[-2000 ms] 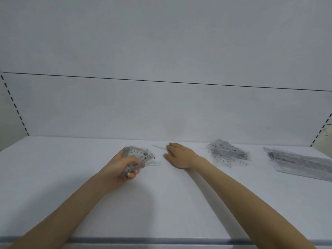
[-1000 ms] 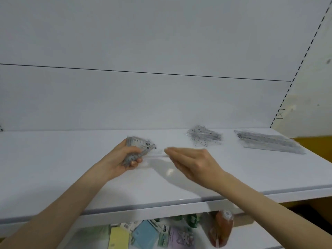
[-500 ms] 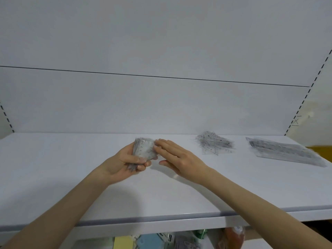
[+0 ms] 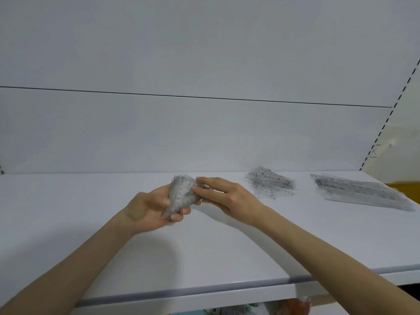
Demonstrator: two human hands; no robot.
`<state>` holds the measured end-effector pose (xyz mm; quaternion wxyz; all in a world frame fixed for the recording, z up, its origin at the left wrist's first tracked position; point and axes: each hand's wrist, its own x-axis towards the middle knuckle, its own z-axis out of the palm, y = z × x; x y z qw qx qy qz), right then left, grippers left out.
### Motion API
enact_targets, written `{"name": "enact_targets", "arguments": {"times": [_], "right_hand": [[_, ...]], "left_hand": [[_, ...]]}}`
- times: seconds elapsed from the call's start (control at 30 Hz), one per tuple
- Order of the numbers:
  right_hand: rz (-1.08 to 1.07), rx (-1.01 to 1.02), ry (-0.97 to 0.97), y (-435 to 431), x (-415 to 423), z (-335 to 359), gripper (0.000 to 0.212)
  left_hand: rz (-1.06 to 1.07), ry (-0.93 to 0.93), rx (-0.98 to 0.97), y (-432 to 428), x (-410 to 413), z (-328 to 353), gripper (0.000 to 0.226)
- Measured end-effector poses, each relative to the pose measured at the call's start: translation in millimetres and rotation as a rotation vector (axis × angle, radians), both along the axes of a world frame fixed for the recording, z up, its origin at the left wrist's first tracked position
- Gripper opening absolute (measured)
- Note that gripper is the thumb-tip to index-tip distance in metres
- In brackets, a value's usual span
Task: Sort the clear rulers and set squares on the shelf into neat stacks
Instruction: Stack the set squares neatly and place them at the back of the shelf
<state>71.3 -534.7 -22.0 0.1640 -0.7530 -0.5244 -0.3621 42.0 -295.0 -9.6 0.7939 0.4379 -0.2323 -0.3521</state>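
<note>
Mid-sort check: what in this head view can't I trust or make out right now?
Head view only.
Bundle of set squares: piece count unreadable; the left hand fingers cover its lower part, the right hand its far corner.
Loose pile: too small and tangled to separate shapes.
Ruler stack: right end blurred.
Goods under the shelf: cut off by the bottom edge.

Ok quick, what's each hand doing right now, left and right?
Left hand: grips a stack of clear set squares.
Right hand: open, straight fingers touching that stack's upper edge.
</note>
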Motion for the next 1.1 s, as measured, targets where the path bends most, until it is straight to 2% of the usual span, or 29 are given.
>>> {"name": "enact_targets", "arguments": {"times": [0.03,0.1,0.2,0.23,0.33,0.37,0.43,0.5,0.6,0.73,0.9,1.0,1.1], "right_hand": [[-0.010,-0.003,-0.013,-1,1,-1,0.029],[-0.031,-0.008,-0.032,0,2,-2,0.029],[-0.045,-0.009,0.018,3,3,-2,0.030],[-0.062,-0.013,0.111,4,0,0,0.034],[-0.194,-0.061,0.600,13,-9,16,0.064],[-0.252,-0.117,0.697,17,-8,22,0.074],[-0.355,-0.217,0.748,25,-3,30,0.084],[-0.406,-0.275,0.750,35,3,33,0.074],[-0.489,-0.345,0.826,41,13,32,0.043],[-0.537,-0.324,0.864,41,24,33,0.024],[-0.593,-0.274,0.975,42,46,35,0.019],[-0.620,-0.305,1.017,46,56,38,0.017],[-0.644,-0.343,1.029,52,60,37,0.021]], "left_hand": [[0.007,0.026,0.016,-1,1,1,0.073],[0.114,-0.046,0.163,-7,3,0,0.079],[0.209,-0.107,0.282,-15,6,-2,0.064],[0.207,-0.088,0.284,-16,8,-2,0.058],[0.182,-0.067,0.339,-11,15,-3,0.048],[0.165,-0.059,0.352,-10,17,-2,0.046],[0.131,-0.060,0.388,-9,24,-3,0.046],[0.104,-0.075,0.426,-8,31,-4,0.043],[0.022,-0.106,0.495,-9,40,-4,0.036],[0.038,-0.086,0.586,-10,52,-2,0.035],[0.213,-0.275,0.766,-13,71,7,0.040],[0.284,-0.432,0.950,-17,76,12,0.032],[0.312,-0.418,1.032,-19,80,13,0.033]]}}
